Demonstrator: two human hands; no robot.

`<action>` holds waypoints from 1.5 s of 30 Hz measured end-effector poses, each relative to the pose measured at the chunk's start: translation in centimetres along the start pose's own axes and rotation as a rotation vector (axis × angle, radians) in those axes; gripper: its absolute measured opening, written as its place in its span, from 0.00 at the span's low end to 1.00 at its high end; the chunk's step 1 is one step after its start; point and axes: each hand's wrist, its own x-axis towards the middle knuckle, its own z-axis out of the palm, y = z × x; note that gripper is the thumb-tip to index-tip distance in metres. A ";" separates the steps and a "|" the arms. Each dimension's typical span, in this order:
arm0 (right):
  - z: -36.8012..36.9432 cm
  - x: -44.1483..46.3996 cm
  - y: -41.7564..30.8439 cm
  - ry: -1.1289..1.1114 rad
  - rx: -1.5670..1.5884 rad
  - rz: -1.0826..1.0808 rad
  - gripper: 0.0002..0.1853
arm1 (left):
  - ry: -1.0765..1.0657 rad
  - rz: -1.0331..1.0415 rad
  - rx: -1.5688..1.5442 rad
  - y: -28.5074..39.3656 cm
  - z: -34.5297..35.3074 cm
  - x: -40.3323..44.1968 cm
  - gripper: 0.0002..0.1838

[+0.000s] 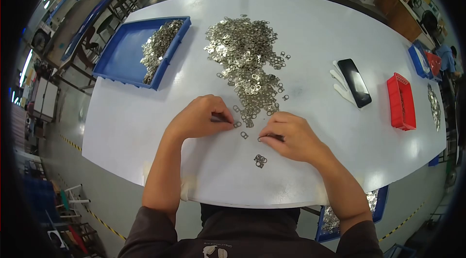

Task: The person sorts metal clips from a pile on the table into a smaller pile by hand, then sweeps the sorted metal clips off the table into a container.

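A large heap of small shiny metal ring-shaped pieces (pixel 242 49) spreads down the middle of the white table. At its near left edge, my left hand (pixel 204 116) is closed, thumb and forefinger pinching a small metal ring piece (pixel 237 124). Across from it, my right hand (pixel 290 137) is also closed, its fingertips on another metal ring piece (pixel 260 139), mostly hidden by the fingers. Between the hands lies a single loose ring piece (pixel 244 135). Closer to my body sits a small cluster of ring pieces (pixel 260 161).
A blue tray (pixel 121 49) partly filled with metal pieces stands at the left. To the right lie a white glove (pixel 341 86), a black phone (pixel 354 82) and a red bin (pixel 401 101). Another blue tray (pixel 383 204) of pieces is below the table's near right edge.
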 end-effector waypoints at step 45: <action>-0.1 0.7 0.7 0.154 -0.209 -0.038 0.08 | 0.007 0.059 0.030 1.2 0.9 0.2 0.11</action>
